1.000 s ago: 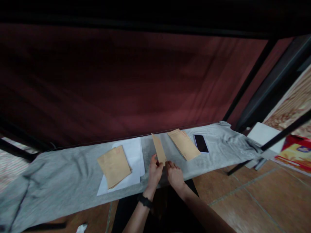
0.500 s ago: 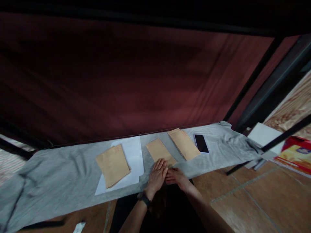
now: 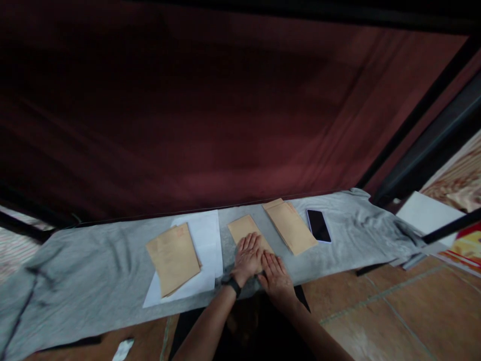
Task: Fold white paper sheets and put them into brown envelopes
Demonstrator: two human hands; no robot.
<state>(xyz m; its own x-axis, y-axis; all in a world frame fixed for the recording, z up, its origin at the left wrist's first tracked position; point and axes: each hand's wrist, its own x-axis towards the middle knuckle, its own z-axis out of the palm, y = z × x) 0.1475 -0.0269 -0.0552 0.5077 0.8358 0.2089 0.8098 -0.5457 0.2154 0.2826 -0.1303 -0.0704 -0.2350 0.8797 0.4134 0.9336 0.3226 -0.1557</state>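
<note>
Flat on the grey cloth in front of me lies a brown paper envelope [image 3: 242,226], its near part covered by my hands. My left hand [image 3: 248,254], with a dark band on the wrist, rests flat on it with the fingers stretched out. Close beside it my right hand [image 3: 277,277] is also laid flat, fingertips at the envelope's near end. To the right is a stack of brown envelopes [image 3: 291,226]. On the left, more brown envelopes [image 3: 175,260] lie on white paper sheets [image 3: 209,235].
A phone [image 3: 319,225] lies right of the envelope stack. The grey cloth [image 3: 93,271] covers a narrow bench against a dark red panel [image 3: 225,125]. A white board [image 3: 428,218] and a red and yellow package [image 3: 468,250] are at the far right. White scrap [image 3: 123,349] lies on the tiled floor.
The envelope, earlier held tilted up between both hands, now lies flat. My left hand has slid slightly forward over it, and my right hand has flattened out beside it. The view shifted slightly.
</note>
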